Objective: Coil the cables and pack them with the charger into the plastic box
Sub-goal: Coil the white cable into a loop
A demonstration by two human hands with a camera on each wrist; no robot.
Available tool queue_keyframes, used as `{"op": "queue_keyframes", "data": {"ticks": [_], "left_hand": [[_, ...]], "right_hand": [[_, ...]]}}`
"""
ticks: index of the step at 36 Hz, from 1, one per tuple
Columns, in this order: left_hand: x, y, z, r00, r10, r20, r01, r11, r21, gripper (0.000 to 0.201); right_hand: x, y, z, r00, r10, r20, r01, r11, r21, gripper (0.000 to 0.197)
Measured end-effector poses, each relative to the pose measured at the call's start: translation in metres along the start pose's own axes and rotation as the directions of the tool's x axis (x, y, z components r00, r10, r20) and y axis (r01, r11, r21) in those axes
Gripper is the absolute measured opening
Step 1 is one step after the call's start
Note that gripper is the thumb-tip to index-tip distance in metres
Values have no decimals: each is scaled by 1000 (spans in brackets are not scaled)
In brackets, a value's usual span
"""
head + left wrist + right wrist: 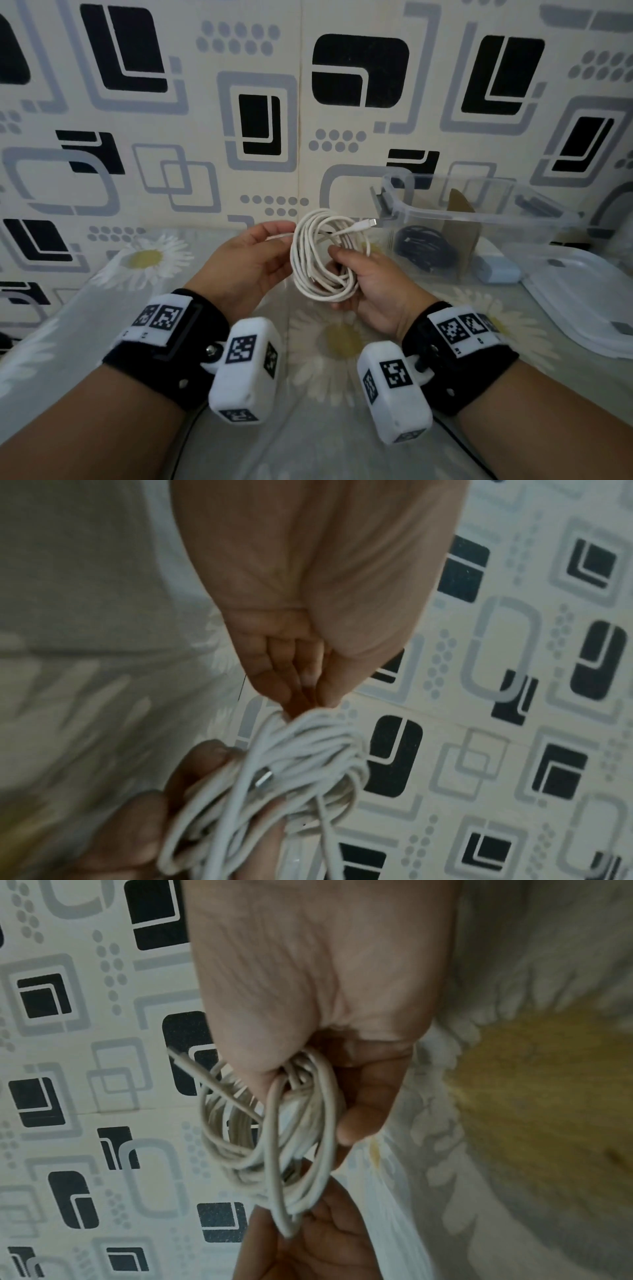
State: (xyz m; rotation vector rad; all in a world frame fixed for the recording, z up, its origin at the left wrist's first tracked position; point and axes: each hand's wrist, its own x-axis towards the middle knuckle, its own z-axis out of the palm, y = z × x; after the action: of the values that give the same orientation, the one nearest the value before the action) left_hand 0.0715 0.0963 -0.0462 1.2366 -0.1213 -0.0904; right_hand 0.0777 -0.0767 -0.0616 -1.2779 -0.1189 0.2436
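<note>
A person's two forearms reach forward over a bed covered with a daisy-print sheet (pixel 329 428); each wrist carries a black strap with white marker blocks. The right hand (pixel 371 291) has its fingers and thumb curled round the lower side of a coiled white cable (pixel 318 253), holding the loops together above the middle of the bed. One connector end (pixel 368 223) sticks out of the coil toward the right. The left hand (pixel 245 263), palm turned up, pinches a short straight stretch of the same cable between thumb and fingertips at the coil's left side; the remaining fingers look relaxed and nearly straight.

Toward the far right corner of the bed stands a clear plastic box (pixel 428 209) with its top open. Inside it, on the left, lies a coiled black cable (pixel 424 245), and a brown cardboard piece (pixel 460 236) stands upright beside that cable. Just beside the box's near wall, on the sheet, rests a pale blue charger (pixel 495 270). The box's clear lid (pixel 589 301) lies flat at the right edge of the bed, next to the charger. Behind the bed rises a wall (pixel 171 137) patterned with black and grey rounded squares.

In the left wrist view the cable's loops (pixel 308 772) look blurred.
</note>
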Motion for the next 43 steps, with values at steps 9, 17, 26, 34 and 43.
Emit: {"op": "queue_keyframes", "data": {"ticks": [9,17,26,34,43], "left_hand": [[-1,-1,3,1000,17,-4,-17,1000,-11,26],[-7,-6,6,984,-168,62,142,943,300,35],[-4,-5,3,1000,16,0,-15,941,338,10],[-5,-7,1,994,111,8,-104,908,405,19],[-5,-5,0,996,94,4,-91,945,315,25]], "right_hand": [[5,-1,-2,989,-95,-110,101,993,53,22],[6,-4,-3,951,-198,-239,219,974,64,14],[7,-2,-2,958,-186,-218,194,981,16,9],[2,-5,-1,991,-67,-116,74,995,60,14],[1,-1,2,999,9,-36,-10,1000,-24,19]]}}
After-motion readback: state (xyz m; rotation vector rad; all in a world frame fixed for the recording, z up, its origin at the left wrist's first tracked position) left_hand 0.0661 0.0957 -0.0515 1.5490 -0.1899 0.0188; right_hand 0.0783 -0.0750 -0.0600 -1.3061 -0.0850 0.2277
